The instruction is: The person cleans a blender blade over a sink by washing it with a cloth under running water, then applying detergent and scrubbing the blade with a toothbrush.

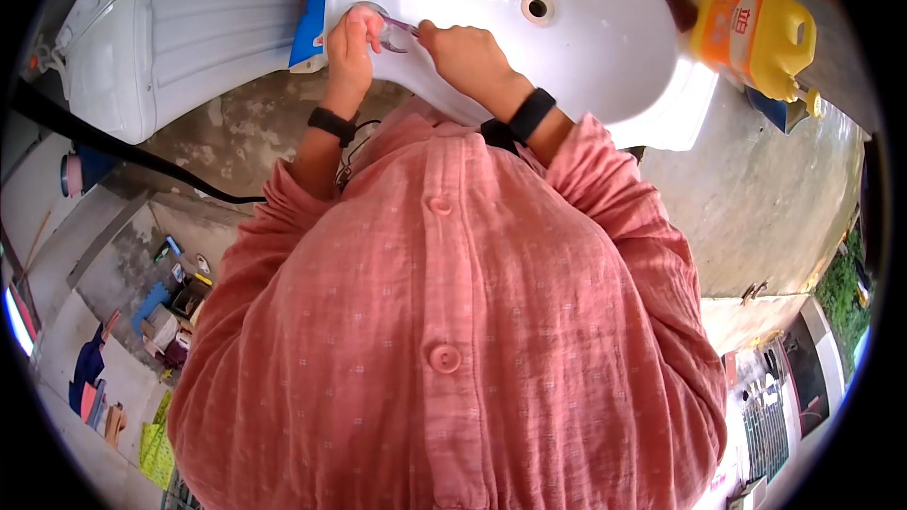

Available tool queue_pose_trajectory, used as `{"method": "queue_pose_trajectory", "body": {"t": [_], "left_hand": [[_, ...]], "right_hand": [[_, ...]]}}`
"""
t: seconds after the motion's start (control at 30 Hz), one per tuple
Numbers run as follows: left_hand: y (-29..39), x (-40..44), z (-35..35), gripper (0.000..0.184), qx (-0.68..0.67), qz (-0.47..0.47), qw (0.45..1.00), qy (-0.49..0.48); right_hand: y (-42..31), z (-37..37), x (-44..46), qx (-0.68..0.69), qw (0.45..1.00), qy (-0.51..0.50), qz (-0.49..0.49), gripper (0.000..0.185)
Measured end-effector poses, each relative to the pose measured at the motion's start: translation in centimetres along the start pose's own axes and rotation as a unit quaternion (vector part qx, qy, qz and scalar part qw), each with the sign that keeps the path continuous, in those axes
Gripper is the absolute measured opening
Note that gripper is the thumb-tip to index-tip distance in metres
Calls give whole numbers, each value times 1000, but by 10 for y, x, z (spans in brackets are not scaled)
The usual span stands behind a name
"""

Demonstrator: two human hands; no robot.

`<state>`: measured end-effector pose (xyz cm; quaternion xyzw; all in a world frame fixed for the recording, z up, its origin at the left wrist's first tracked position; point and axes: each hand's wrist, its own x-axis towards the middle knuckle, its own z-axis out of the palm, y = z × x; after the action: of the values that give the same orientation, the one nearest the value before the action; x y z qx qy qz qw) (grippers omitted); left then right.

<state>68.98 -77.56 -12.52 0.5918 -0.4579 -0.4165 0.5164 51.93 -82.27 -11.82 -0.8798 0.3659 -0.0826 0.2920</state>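
Tool [402,26], slim and purplish, spans between left hand [351,45] and right hand [472,59].

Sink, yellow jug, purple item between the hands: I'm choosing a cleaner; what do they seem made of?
Sink: probably glazed ceramic, glossy; smooth white surface with bright highlights.
Yellow jug: likely moulded plastic, slightly shiny, its handle formed with the body.
Purple item: perhaps plastic; too small to settle material or finish.

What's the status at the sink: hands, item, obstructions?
Left hand and right hand both on a thin purple item; exact kind unclear. Item over left side of white sink. Yellow jug off right, apart from both hands.
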Motion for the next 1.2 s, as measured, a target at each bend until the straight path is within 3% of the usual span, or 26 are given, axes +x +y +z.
{"method": "queue_pose_trajectory", "body": {"t": [0.03,0.27,0.4,0.53,0.63,0.7,0.9,1.03,1.2], "left_hand": [[-1,2,1,35,-4,4,1000,5],[2,1,5,36,-10,7,1000,18],[-2,2,2,36,-10,13,1000,11],[-2,4,8,36,-13,11,999,38],[1,5,9,35,-37,-1,997,66],[3,3,12,36,57,-5,997,49],[8,0,22,36,90,-20,992,80],[1,0,26,35,146,17,984,104],[7,7,29,36,130,-36,978,157]], "right_hand": [[8,-10,-11,9,999,-19,32,14],[6,4,5,-21,1000,9,-1,15],[11,-14,-18,12,996,-77,47,16],[5,6,6,15,1000,-15,16,16],[1,-1,-14,17,999,-23,46,14],[5,-6,-28,38,997,-33,65,18],[-10,-14,-35,80,986,-18,146,20],[-12,18,-31,102,988,-17,118,18],[-14,22,-44,120,985,-29,122,16]]}}
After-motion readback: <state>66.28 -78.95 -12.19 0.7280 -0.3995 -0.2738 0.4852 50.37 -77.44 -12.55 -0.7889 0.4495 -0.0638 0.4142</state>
